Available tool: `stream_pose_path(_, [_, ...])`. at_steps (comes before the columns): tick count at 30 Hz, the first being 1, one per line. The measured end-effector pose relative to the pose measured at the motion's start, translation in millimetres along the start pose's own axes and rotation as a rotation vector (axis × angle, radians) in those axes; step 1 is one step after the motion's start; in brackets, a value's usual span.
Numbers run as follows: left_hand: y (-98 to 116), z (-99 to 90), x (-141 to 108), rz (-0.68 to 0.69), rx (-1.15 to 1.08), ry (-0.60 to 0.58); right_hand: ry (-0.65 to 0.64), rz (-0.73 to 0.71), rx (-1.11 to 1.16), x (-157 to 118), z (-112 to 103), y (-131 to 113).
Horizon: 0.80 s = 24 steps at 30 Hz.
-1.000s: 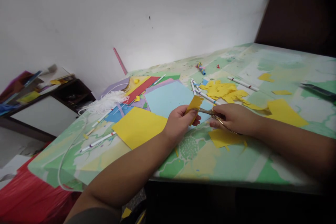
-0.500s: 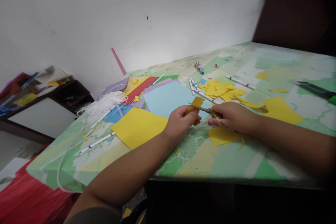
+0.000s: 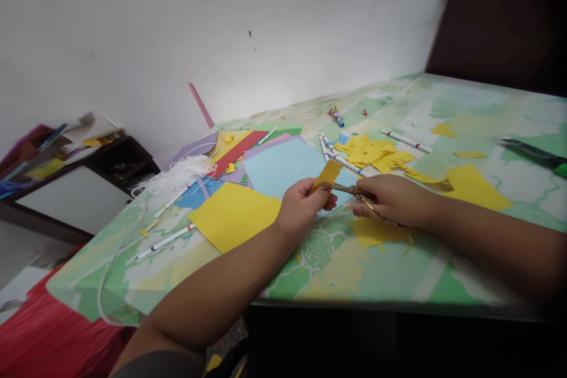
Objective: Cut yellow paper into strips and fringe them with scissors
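Observation:
Between thumb and fingers, my left hand (image 3: pixel 303 204) pinches a strip of yellow paper (image 3: pixel 328 174) with small cuts along its right edge. My right hand (image 3: pixel 396 198) grips gold-handled scissors (image 3: pixel 365 196), whose blades point left and meet the strip near my left thumb. A larger yellow sheet (image 3: pixel 239 212) lies left of my left hand, and another yellow piece (image 3: pixel 370 233) lies below the scissors. Beyond them, a light blue sheet (image 3: pixel 283 165) rests on the table. A pile of fringed yellow paper (image 3: pixel 372 152) sits behind my right hand.
Several markers lie about, among them a white marker (image 3: pixel 405 140). White string (image 3: pixel 177 171) is heaped at the left, near a red strip (image 3: pixel 239 153). A dark-bladed tool with a green handle (image 3: pixel 531 150) lies at the right. The patterned tablecloth (image 3: pixel 319 283) covers the table.
The scissor blades have shifted lower along the strip, closer to my left thumb. The yellow strip has tilted slightly to the left, showing more of its cut edge. Both hands keep their hold.

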State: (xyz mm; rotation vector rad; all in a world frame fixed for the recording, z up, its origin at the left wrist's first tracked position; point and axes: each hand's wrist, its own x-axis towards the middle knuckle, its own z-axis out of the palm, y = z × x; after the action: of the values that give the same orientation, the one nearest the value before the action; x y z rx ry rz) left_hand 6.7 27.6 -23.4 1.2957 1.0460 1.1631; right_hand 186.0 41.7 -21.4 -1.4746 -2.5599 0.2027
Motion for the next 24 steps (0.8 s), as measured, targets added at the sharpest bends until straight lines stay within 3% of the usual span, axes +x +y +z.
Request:
stream_pose_path(13, [-1.7,0.6,-1.6,0.024,0.04,-0.077,-0.018,-0.026,0.018,0.7,-0.1,0.4])
stream_pose_path(24, [-0.7,-0.1,-2.7,0.025,0.018,-0.045,-0.014,0.008,0.063,1.5,0.8,0.9])
